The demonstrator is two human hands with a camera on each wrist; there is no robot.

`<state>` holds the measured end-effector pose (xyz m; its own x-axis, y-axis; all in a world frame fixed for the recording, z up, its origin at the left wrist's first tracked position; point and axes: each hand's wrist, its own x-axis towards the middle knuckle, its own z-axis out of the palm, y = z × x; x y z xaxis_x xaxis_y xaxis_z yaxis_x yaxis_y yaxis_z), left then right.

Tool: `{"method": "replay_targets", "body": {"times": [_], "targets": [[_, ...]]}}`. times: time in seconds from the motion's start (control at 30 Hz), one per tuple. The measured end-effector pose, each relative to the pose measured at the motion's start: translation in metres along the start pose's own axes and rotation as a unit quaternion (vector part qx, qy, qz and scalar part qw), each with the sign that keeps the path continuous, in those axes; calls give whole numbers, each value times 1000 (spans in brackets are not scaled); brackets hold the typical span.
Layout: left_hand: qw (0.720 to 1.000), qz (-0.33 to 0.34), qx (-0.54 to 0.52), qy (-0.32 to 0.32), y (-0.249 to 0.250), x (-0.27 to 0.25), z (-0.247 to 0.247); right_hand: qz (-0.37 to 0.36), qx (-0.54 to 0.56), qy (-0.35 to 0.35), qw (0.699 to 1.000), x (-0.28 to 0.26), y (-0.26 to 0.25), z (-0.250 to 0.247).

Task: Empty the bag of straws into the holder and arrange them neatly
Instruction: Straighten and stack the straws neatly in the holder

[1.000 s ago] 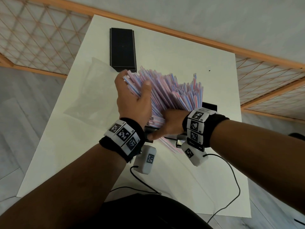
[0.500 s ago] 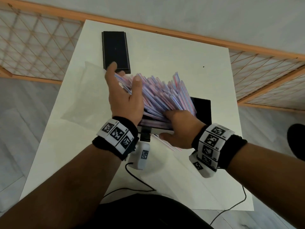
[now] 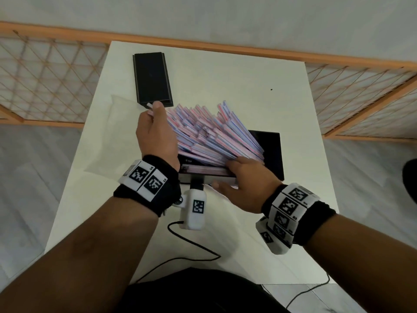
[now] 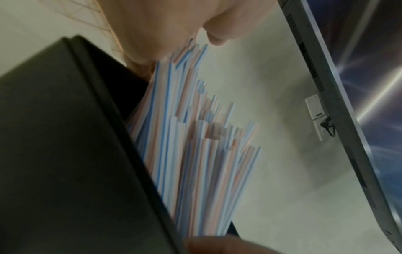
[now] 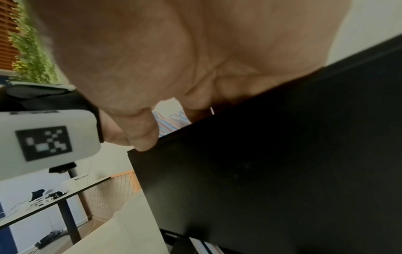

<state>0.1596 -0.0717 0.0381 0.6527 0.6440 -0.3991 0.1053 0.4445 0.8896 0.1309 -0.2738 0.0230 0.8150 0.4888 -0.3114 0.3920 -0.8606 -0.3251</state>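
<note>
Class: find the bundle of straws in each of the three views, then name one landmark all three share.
Head: straws fan out at centre, between both hands.
Left wrist: straws run up the middle, beside the holder's dark wall.
Right wrist: only a small patch of straws shows, above the holder's edge.
Shared landmark: the black holder.

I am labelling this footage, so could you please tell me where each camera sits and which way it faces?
Head: on the head, facing down at the white table; shows both forearms, left hand, right hand.
Left wrist: low beside the black box-shaped holder, looking up along the striped paper straws; shows fingers.
Right wrist: under the palm, facing the holder's wall.
All three share holder and straws.
</note>
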Motion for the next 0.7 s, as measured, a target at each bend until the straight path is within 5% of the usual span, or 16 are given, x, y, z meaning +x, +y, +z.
{"method": "replay_targets", "body": {"times": [0.1, 0.17, 0.4, 0.7], "targets": [[999, -47, -18, -17, 10, -4, 4, -70, 18, 123, 990, -14, -3, -6], [997, -69, -35, -19, 5, -4, 1, -79, 49, 144, 985, -26, -6, -8], [999, 17, -47, -2, -10, -21, -2, 72, -84, -123, 986, -25, -13, 31], [997, 53, -50, -29, -10, -25, -4, 115, -76, -104, 985, 2, -10, 73]]}}
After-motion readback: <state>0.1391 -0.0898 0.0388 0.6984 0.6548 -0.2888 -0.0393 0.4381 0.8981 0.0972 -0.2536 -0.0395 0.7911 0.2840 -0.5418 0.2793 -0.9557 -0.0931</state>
